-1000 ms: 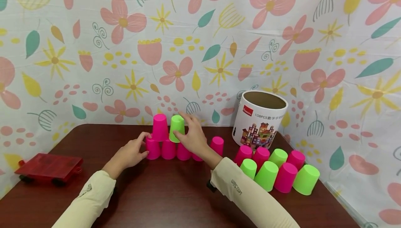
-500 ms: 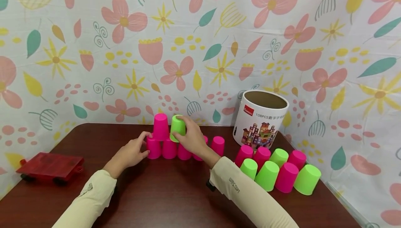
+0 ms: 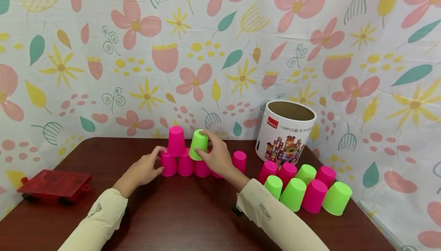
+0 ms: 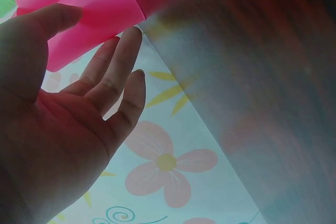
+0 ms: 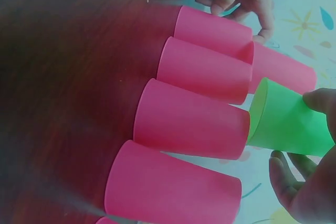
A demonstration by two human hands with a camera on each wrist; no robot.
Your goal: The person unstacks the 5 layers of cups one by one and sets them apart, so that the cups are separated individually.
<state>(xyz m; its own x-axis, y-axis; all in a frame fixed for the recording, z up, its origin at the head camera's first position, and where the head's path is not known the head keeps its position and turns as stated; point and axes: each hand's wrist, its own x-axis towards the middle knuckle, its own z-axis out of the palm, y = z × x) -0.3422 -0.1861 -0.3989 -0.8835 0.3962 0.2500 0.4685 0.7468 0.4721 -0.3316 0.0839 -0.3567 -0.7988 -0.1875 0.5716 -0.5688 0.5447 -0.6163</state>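
Note:
Several upside-down pink cups (image 3: 168, 165) stand in a row. One more pink cup (image 3: 176, 141) is stacked over the two leftmost. My right hand (image 3: 218, 159) grips a green cup (image 5: 291, 121), thumb on one side and fingers on the other. This cup is upside down and slightly tilted, its rim close over the tops of the row, right of the upper pink cup. My left hand (image 3: 142, 168) rests beside the leftmost cup of the row, thumb along its side, index finger by its top, fingers relaxed. My right hand hides part of the row.
To the right stands a group of pink and green cups (image 3: 293, 194), upside down. Behind them is a large white printed bucket (image 3: 263, 143). A red wheeled cart (image 3: 56, 184) sits at the table's left. A floral cloth (image 3: 206, 51) hangs behind the brown table (image 3: 172, 220).
My right hand has closed on the green cup, shifted it slightly right, away from the upper pink cup, and tilted it. My left hand stays by the leftmost cup.

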